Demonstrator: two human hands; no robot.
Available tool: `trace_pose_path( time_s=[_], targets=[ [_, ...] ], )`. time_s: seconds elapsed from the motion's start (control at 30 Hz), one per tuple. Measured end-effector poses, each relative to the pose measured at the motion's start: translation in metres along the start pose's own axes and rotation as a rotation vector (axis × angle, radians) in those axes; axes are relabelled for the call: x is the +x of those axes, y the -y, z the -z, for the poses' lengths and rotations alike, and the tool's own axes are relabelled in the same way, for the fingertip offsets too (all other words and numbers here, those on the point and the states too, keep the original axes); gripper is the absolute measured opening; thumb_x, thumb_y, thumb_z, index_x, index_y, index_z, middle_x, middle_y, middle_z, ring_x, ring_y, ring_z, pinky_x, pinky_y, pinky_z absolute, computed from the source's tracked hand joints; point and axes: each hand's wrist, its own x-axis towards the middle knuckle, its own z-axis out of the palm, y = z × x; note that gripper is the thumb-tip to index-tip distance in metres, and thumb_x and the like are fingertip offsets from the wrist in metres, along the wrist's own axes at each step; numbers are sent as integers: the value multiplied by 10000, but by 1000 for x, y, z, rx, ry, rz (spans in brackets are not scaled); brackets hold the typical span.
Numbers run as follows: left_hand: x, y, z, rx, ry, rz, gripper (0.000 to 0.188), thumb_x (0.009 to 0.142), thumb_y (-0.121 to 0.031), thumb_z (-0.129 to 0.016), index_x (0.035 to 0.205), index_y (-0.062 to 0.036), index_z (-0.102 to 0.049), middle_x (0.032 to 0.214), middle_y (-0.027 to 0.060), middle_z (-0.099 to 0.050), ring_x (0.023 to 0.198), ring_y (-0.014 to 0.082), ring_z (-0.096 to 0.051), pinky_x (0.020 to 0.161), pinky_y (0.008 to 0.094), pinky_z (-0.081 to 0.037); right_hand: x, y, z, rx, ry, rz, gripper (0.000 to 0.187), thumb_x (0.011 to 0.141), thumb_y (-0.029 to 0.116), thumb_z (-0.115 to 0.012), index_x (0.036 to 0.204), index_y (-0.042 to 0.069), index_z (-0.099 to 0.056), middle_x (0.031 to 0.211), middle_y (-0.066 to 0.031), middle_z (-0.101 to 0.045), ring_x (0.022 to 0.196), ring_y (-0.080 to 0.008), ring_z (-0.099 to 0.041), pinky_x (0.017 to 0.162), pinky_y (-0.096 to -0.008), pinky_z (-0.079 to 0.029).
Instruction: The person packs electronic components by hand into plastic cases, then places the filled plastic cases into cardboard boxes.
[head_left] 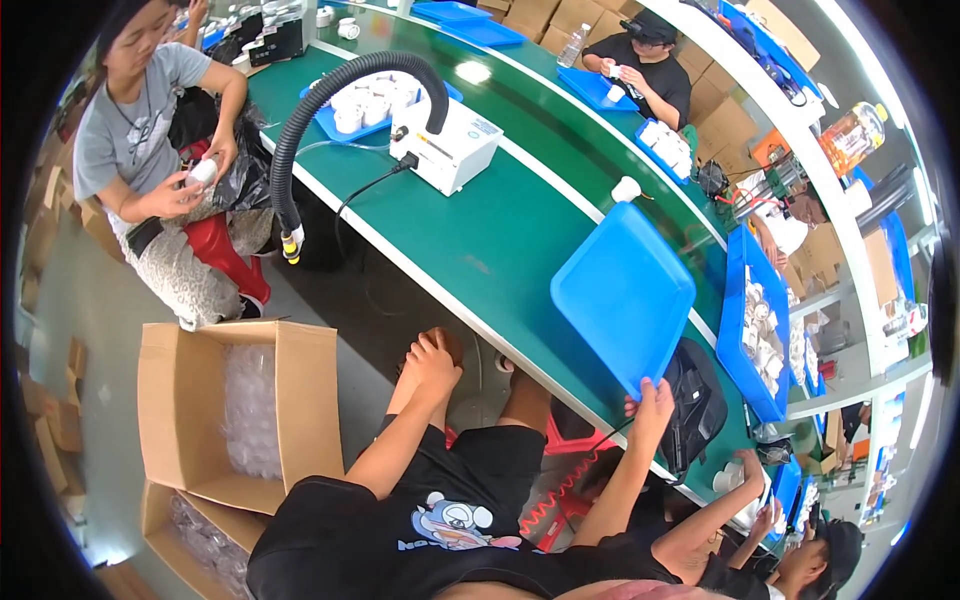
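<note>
My right hand (652, 405) grips the near corner of a blue plastic tray (625, 295), thumb on its rim. The tray is tilted over the green table (480, 265), and I see no parts in it. My left hand (432, 365) lies on my bent leg, holding nothing, its fingers laid over the skin. A black bag (693, 405) is close beside my right hand on the table. Just past the tray's far edge sits a small white round part (626, 189).
A white machine (445, 150) with a black hose (290, 130) stands ahead, near a tray of white parts. Open cardboard boxes (205, 420) with clear plastic packing are at my left. Co-workers sit left, across and right. Another blue tray (745, 300) holds white parts.
</note>
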Motion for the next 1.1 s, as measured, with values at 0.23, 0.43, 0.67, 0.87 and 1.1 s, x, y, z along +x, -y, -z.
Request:
trace_pose_path(
  time_s=[0.23,0.43,0.67,0.87,1.1],
  targets=[
    [6,-7,9,-63,-7,3,917,756,-575,-710,1456,-102,-355,1425,189,-396,1248,344,-425,1036,437,-344,115,-24,57,-22,-136,-15,186,975,208,-579,957,23,-582,644,-68,-610,452,-123,-552,407,-243,-448],
    [20,-19,5,-60,-23,102,845,774,-621,-657,1386,-89,-417,1336,157,-458,1202,317,-458,1005,433,-361,233,-35,66,-50,-214,-71,164,964,189,-581,927,30,-567,645,-61,-602,469,-136,-570,413,-259,-476],
    [26,-20,2,-8,-58,143,756,803,-625,-619,1313,-82,-490,1241,139,-520,1171,293,-494,981,416,-377,324,-54,54,54,-211,-144,141,926,106,-607,936,6,-509,772,-98,-581,595,-199,-633,504,-306,-563],
    [31,-30,-11,57,-80,122,676,807,-591,-615,1237,-76,-534,1180,136,-548,1127,299,-520,947,421,-397,334,-93,4,134,-535,200,358,902,41,-552,1229,-104,-526,948,-201,-669,777,-231,-698,635,-323,-594],
    [32,-40,-23,161,-90,59,625,797,-453,-641,1278,-69,-533,1204,144,-524,1112,297,-504,935,421,-404,326,-72,-4,-658,-515,483,395,845,193,-608,1181,-13,-629,1017,-254,-657,936,-393,-644,840,-474,-507]
  ],
)
